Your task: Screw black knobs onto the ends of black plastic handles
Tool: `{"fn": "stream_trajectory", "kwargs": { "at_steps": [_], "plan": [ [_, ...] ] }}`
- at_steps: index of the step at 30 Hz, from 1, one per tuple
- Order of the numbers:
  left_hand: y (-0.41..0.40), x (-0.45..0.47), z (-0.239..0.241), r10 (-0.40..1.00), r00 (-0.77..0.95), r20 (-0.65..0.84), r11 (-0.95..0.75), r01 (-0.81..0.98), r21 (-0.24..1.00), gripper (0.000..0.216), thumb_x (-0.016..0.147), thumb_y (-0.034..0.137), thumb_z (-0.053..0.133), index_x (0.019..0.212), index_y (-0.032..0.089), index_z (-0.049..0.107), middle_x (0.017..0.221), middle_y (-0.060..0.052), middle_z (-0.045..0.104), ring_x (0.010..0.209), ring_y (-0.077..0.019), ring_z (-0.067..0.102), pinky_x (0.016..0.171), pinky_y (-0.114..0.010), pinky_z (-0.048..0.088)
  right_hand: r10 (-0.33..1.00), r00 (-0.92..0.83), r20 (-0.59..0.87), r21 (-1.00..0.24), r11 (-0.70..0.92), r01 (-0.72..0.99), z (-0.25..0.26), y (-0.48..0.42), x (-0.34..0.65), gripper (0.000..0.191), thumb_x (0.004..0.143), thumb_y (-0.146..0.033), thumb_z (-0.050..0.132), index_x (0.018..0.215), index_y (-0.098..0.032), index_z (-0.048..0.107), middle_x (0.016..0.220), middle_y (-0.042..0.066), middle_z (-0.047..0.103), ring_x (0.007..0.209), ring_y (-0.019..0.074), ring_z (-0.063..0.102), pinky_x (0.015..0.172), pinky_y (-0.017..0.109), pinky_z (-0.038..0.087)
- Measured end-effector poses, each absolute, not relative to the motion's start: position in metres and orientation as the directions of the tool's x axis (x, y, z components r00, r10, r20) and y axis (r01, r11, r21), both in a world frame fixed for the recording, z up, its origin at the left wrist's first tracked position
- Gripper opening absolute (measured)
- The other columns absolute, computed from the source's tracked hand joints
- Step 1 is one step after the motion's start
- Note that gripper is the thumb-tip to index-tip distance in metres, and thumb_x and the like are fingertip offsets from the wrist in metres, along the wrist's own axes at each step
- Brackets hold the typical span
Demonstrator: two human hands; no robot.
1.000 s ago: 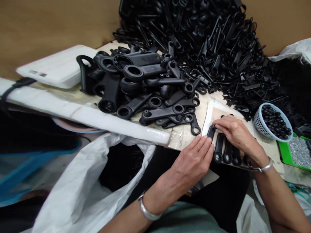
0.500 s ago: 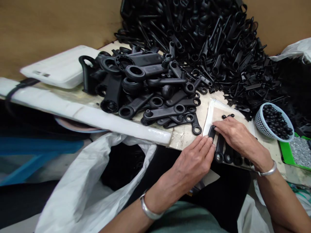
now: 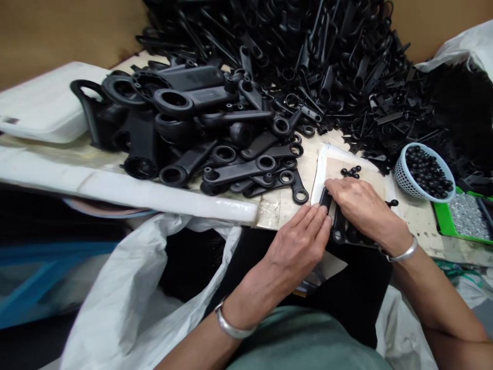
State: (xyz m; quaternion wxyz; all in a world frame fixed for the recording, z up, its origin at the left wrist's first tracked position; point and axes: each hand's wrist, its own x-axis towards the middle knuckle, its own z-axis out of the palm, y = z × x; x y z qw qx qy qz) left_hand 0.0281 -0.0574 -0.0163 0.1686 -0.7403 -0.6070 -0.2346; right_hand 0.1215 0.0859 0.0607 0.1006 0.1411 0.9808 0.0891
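My left hand (image 3: pixel 300 237) lies at the table's front edge, fingers together, holding down a black plastic crank handle (image 3: pixel 325 199). Bent over the handle's far end, my right hand (image 3: pixel 358 209) has its thumb and forefinger closed there; anything small between them is hidden. Under that hand another black crank handle (image 3: pixel 338 226) lies side by side with more, partly covered. Several small black ball knobs (image 3: pixel 350 172) rest just beyond my right knuckles on a white-edged sheet (image 3: pixel 320 172).
A large heap of black plastic parts (image 3: pixel 308 61) covers the back, with bigger crank arms (image 3: pixel 208 97) at left. On the right stand a blue basket (image 3: pixel 408 180) of black balls and a green tray (image 3: pixel 442 218) of small shiny pieces. A white sack (image 3: pixel 115 277) hangs open below.
The view has turned slightly, so the table appears shifted left. Both hands stay on the same handle; more of the ball knobs beyond my right hand now show.
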Motion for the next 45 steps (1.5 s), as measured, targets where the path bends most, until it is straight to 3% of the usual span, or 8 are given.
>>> {"fn": "stream_trajectory", "kwargs": {
  "at_steps": [4, 8, 11, 20, 26, 35, 40, 45],
  "plan": [
    [-0.058, 0.028, -0.016, 0.833, 0.166, 0.528, -0.224, 0.973, 0.047, 0.031, 0.092, 0.002, 0.045, 0.118, -0.001, 0.061, 0.124, -0.023, 0.066, 0.117, -0.0274, 0.065, 0.105, -0.042, 0.05, 0.256, -0.952, -0.167, 0.06, 0.967, 0.249, 0.063, 0.099, 0.125, 0.018, 0.098, -0.011, 0.047, 0.109, -0.014, 0.06, 0.088, 0.009, 0.07, 0.081, 0.0228, 0.068, 0.068, 0.029, 0.048],
    [-0.058, 0.029, -0.015, 0.831, 0.178, 0.526, -0.211, 0.978, 0.003, 0.031, 0.093, 0.002, 0.043, 0.118, 0.0, 0.062, 0.123, -0.022, 0.067, 0.114, -0.0268, 0.067, 0.103, -0.042, 0.053, 0.316, -0.936, 0.157, -0.151, 0.944, 0.294, 0.074, 0.111, 0.145, 0.036, 0.101, -0.021, 0.05, 0.136, -0.016, 0.053, 0.111, 0.01, 0.072, 0.097, 0.0214, 0.069, 0.084, 0.031, 0.052],
    [-0.062, 0.032, -0.014, 0.837, 0.199, 0.51, -0.209, 0.977, -0.039, 0.033, 0.093, 0.001, 0.041, 0.118, -0.001, 0.062, 0.123, -0.023, 0.066, 0.114, -0.0265, 0.066, 0.104, -0.042, 0.052, 0.423, -0.859, 0.288, -0.203, 0.904, 0.377, 0.082, 0.114, 0.166, 0.03, 0.099, -0.022, 0.051, 0.126, -0.018, 0.063, 0.112, 0.008, 0.073, 0.095, 0.0211, 0.071, 0.086, 0.032, 0.055],
    [-0.07, 0.04, -0.01, 0.834, 0.173, 0.524, -0.163, 0.984, -0.066, 0.03, 0.093, 0.003, 0.043, 0.114, 0.0, 0.065, 0.119, -0.021, 0.069, 0.11, -0.0271, 0.068, 0.1, -0.041, 0.055, 0.476, -0.814, 0.334, -0.257, 0.877, 0.407, 0.067, 0.114, 0.204, 0.024, 0.097, -0.024, 0.053, 0.108, -0.017, 0.073, 0.106, 0.008, 0.075, 0.096, 0.022, 0.072, 0.09, 0.035, 0.056],
    [-0.074, 0.035, -0.016, 0.825, 0.157, 0.544, -0.184, 0.983, -0.005, 0.03, 0.095, 0.005, 0.044, 0.117, 0.005, 0.064, 0.125, -0.017, 0.067, 0.116, -0.0282, 0.066, 0.1, -0.047, 0.054, 0.659, -0.63, 0.412, -0.341, 0.752, 0.564, 0.072, 0.117, 0.245, 0.021, 0.094, -0.031, 0.059, 0.101, -0.021, 0.076, 0.101, 0.005, 0.076, 0.09, 0.0231, 0.073, 0.086, 0.037, 0.057],
    [-0.072, 0.044, -0.009, 0.759, 0.229, 0.61, -0.334, 0.941, 0.063, 0.028, 0.097, 0.01, 0.047, 0.121, 0.007, 0.061, 0.128, -0.015, 0.066, 0.122, -0.0254, 0.062, 0.111, -0.045, 0.046, 0.903, -0.361, 0.232, -0.591, 0.426, 0.685, 0.035, 0.104, 0.314, 0.031, 0.089, -0.044, 0.061, 0.099, -0.018, 0.075, 0.086, 0.008, 0.077, 0.073, 0.0231, 0.073, 0.075, 0.037, 0.058],
    [-0.056, 0.05, -0.014, 0.679, 0.376, 0.631, -0.45, 0.892, -0.048, 0.031, 0.1, 0.011, 0.04, 0.122, 0.005, 0.06, 0.13, -0.016, 0.065, 0.123, -0.0268, 0.061, 0.119, -0.049, 0.033, 0.955, -0.162, 0.25, -0.553, 0.278, 0.785, 0.032, 0.111, 0.349, 0.038, 0.09, -0.045, 0.054, 0.099, -0.014, 0.074, 0.074, 0.009, 0.074, 0.061, 0.0222, 0.07, 0.063, 0.034, 0.056],
    [-0.042, 0.075, -0.02, 0.655, 0.332, 0.678, -0.501, 0.863, 0.061, 0.034, 0.097, 0.003, 0.037, 0.121, 0.008, 0.06, 0.132, -0.015, 0.063, 0.133, -0.0249, 0.053, 0.121, -0.048, 0.03, 0.927, -0.17, 0.334, -0.201, 0.246, 0.948, 0.053, 0.147, 0.377, 0.033, 0.092, -0.031, 0.051, 0.105, -0.013, 0.074, 0.097, 0.015, 0.076, 0.086, 0.0271, 0.072, 0.084, 0.04, 0.054]
  ]
}}
